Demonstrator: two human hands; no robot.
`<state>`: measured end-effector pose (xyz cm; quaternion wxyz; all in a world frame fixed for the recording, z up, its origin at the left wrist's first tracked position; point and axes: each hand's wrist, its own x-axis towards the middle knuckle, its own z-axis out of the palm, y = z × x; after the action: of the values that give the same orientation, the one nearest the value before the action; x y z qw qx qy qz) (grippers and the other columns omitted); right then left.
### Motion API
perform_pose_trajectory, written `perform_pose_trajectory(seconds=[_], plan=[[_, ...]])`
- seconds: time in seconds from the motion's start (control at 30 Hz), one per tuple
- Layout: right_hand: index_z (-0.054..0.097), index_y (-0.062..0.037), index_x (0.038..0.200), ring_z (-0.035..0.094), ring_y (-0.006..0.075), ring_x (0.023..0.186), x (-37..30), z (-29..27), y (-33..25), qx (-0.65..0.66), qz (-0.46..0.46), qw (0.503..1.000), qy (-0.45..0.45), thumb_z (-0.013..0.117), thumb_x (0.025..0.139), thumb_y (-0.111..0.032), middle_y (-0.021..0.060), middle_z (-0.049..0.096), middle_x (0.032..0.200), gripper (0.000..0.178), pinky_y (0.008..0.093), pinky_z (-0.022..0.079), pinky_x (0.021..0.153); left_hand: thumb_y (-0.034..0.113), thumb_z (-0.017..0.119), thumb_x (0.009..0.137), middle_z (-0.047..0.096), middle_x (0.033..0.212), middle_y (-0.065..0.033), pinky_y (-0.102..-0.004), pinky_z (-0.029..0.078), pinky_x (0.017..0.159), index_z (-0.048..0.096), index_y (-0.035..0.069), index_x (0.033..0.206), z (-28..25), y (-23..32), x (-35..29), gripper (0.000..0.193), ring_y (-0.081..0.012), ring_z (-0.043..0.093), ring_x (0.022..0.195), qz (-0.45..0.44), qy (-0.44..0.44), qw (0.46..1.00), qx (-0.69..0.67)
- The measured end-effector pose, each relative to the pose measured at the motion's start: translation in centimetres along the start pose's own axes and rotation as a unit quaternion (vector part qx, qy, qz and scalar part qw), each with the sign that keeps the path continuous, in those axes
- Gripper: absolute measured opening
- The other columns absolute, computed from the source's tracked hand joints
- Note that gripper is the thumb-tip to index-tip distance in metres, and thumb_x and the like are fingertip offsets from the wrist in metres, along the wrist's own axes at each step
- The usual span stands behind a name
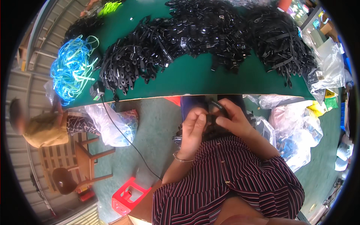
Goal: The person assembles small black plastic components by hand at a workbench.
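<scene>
My left hand (195,125) and my right hand (233,118) meet over my lap, just below the table's near edge. A small black strap (220,107) rises from my right hand, its fingers closed around it. The thumb and fingers of my left hand are pinched together close to the strap's lower end, where the small parts blend into the dark lap. On the table, a long heap of black straps with buckles (183,41) curves in front of me, and another bunch of black straps (287,48) lies to the right.
The green table (187,80) spans the far side. A tangle of blue straps (75,69) lies at its left end beside a black plug (97,92) with a hanging cord. Filled plastic bags (292,131) sit right; a red stool (129,197) and a person (47,129) are left.
</scene>
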<state>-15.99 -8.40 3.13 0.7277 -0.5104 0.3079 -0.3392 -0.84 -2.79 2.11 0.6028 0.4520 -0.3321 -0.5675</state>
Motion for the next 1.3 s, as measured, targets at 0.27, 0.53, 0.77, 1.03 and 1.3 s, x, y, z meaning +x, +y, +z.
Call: perform_pose_trajectory(seconds=[0.27, 0.53, 0.77, 1.03, 1.3], plan=[[0.057, -0.0005, 0.087, 0.047, 0.0105, 0.076, 0.7, -0.6, 2.6, -0.090, -0.166, 0.982, -0.012, 0.058, 0.079, -0.007, 0.0042, 0.046, 0.101, 0.010, 0.0232, 0.037, 0.067, 0.004, 0.058, 0.084, 0.059, 0.083, -0.0041, -0.0227, 0.047, 0.065, 0.056, 0.001, 0.093, -0.9, -1.0, 0.2, 0.010, -0.0100, 0.055, 0.071, 0.172, 0.008, 0.952, 0.252], [0.054, -0.0017, 0.081, 0.047, 0.0089, 0.071, -0.2, -0.8, 2.5, 0.271, -0.007, 0.957, -0.103, 0.059, 0.081, -0.010, 0.0051, 0.042, 0.106, 0.010, 0.0225, 0.036, 0.063, -0.001, 0.050, 0.087, 0.057, 0.085, -0.0016, -0.0195, 0.044, 0.064, 0.058, 0.003, 0.098, -2.3, -0.1, -0.3, 0.014, -0.0067, 0.052, 0.071, 0.028, -0.128, 0.976, 0.176], [0.056, -0.0009, 0.083, 0.056, 0.0151, 0.080, 0.3, -0.8, 1.8, -0.130, -0.147, 0.980, -0.044, 0.071, 0.072, -0.008, 0.0073, 0.051, 0.094, 0.020, 0.0268, 0.045, 0.069, 0.005, 0.046, 0.090, 0.053, 0.084, -0.0015, -0.0197, 0.040, 0.064, 0.052, 0.005, 0.099, -1.6, 0.4, -0.3, 0.011, -0.0081, 0.049, 0.071, -0.080, -0.112, 0.988, -0.066], [0.060, -0.0021, 0.087, 0.055, 0.0165, 0.074, 0.0, -0.7, 2.2, -0.220, -0.226, 0.949, -0.013, 0.074, 0.068, -0.008, 0.0082, 0.053, 0.087, 0.025, 0.0257, 0.044, 0.064, 0.013, 0.051, 0.088, 0.055, 0.091, -0.0076, -0.0222, 0.040, 0.060, 0.050, 0.003, 0.095, -0.7, 0.1, -0.9, 0.013, -0.0117, 0.048, 0.068, -0.075, -0.083, 0.990, -0.088], [0.058, -0.0038, 0.093, 0.051, 0.0167, 0.079, -0.3, -1.4, 2.5, -0.111, -0.216, 0.968, -0.058, 0.067, 0.076, -0.018, 0.0062, 0.051, 0.087, 0.024, 0.0268, 0.040, 0.072, 0.013, 0.052, 0.084, 0.054, 0.102, -0.0146, -0.0225, 0.040, 0.059, 0.048, 0.003, 0.081, -1.0, 0.1, -0.8, 0.012, -0.0134, 0.049, 0.066, -0.101, -0.152, 0.962, -0.201]])
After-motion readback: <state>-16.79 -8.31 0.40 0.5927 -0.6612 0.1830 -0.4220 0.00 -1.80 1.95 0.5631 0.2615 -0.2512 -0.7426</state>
